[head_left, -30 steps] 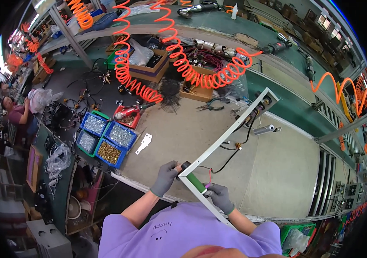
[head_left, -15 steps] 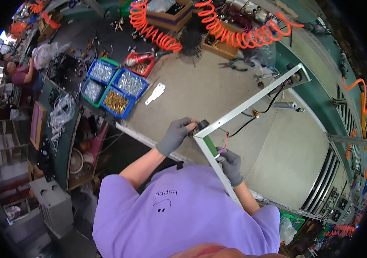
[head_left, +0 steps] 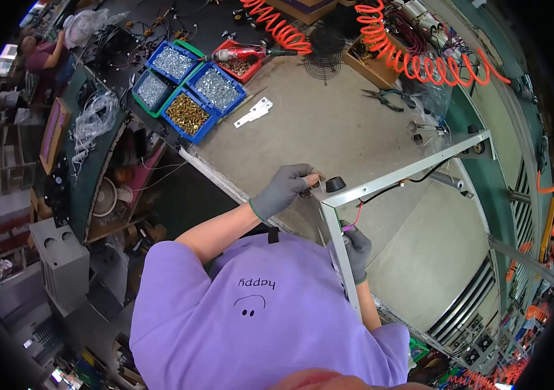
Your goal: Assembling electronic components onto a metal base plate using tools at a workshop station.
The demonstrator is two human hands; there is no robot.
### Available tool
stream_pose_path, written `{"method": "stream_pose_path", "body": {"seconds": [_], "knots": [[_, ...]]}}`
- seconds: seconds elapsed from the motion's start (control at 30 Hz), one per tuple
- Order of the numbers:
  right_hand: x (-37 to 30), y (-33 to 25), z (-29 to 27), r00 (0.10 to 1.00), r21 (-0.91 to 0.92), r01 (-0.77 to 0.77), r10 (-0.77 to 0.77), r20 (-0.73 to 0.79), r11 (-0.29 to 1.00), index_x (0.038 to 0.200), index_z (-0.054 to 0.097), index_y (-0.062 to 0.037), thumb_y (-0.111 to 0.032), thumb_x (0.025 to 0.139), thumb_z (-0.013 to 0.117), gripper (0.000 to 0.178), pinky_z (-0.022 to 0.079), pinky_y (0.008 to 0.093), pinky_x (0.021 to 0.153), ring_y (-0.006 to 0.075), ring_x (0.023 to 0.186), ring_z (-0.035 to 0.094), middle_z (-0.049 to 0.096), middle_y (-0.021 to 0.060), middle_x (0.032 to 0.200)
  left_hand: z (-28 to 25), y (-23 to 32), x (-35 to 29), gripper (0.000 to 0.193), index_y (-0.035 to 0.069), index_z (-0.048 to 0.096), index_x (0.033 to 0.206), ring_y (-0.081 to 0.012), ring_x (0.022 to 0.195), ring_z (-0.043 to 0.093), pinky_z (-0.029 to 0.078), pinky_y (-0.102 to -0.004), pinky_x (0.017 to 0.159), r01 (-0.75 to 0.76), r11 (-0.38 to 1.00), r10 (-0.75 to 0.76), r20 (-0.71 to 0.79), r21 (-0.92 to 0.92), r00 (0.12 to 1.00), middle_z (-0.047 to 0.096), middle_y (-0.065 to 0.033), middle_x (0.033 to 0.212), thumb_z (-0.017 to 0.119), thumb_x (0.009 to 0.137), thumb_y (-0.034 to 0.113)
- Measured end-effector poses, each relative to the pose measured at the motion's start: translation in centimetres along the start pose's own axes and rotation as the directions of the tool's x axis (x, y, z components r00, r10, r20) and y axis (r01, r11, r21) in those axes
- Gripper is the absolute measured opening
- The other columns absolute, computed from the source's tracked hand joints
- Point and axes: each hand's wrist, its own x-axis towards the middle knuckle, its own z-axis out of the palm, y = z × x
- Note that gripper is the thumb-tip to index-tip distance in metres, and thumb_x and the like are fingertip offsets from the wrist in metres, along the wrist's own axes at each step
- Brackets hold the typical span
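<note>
A silvery metal frame (head_left: 413, 170), L-shaped from here, stands at an angle over the right part of the bench. Beside its near corner sits a black rubber foot (head_left: 335, 184). My left hand (head_left: 280, 192), in a grey glove with bare fingertips, is pinched at that corner; what lies between the fingers is too small to make out. Inside the frame, my right hand (head_left: 357, 252), also gloved, has its fingers curled near a purple sleeve (head_left: 348, 227) on a red wire (head_left: 359, 213). The frame's side partly hides its grip. A black cable (head_left: 387, 188) runs along the inner edge.
Blue bins (head_left: 189, 116) of silvery and brass screws stand at the back left, beside a red bin (head_left: 241, 68) with a red power screwdriver (head_left: 244, 53). A flat metal bracket (head_left: 254, 112), pliers (head_left: 384, 99) and a round wire guard (head_left: 324, 55) lie beyond. Orange coiled hoses (head_left: 420, 68) cross the far side.
The view has shifted, and the metal frame is tilted differently, with its rubber foot now facing up. A green cylinder seen inside the frame is now almost hidden. Both hands remain at the near corner.
</note>
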Motion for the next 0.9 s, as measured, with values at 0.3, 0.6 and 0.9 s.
{"method": "stream_pose_path", "body": {"seconds": [0.3,0.6,0.9], "knots": [[-0.2,0.1,0.1,0.994,0.09,-0.095,0.099,-0.037,0.991,0.102,0.061,0.0057,-0.007,0.083,0.061,0.023,0.047,0.0235,0.065,0.0106,0.072,0.058,0.063,0.0071,0.086,-0.7,-0.9,0.6,0.027,-0.001,0.063,0.097,-0.0069,0.064,0.045,0.037,-0.022,0.058,0.052,0.992,-0.045,0.057,-0.119,0.997,0.053,0.0017,0.073,0.058,0.084,0.022],[-0.4,0.6,0.0,0.993,0.017,-0.093,0.094,-0.067,0.996,0.102,0.062,0.0045,-0.006,0.081,0.062,0.023,0.047,0.0242,0.066,0.0118,0.073,0.058,0.064,0.0078,0.091,-0.8,-0.5,0.7,0.028,0.0,0.063,0.1,-0.0066,0.067,0.047,0.039,-0.0217,0.061,0.027,0.998,-0.022,0.081,-0.061,0.996,0.053,0.0019,0.075,0.056,0.085,0.022],[-0.3,0.3,0.1,0.995,0.129,-0.08,0.087,-0.049,0.988,0.105,0.061,0.0047,-0.005,0.082,0.061,0.025,0.048,0.0251,0.068,0.0124,0.075,0.059,0.064,0.0086,0.092,-0.6,-0.6,0.7,0.03,0.0,0.062,0.1,-0.0071,0.069,0.047,0.039,-0.0225,0.062,0.06,0.996,-0.057,0.05,-0.069,0.997,0.054,0.0017,0.077,0.058,0.085,0.026]]}}
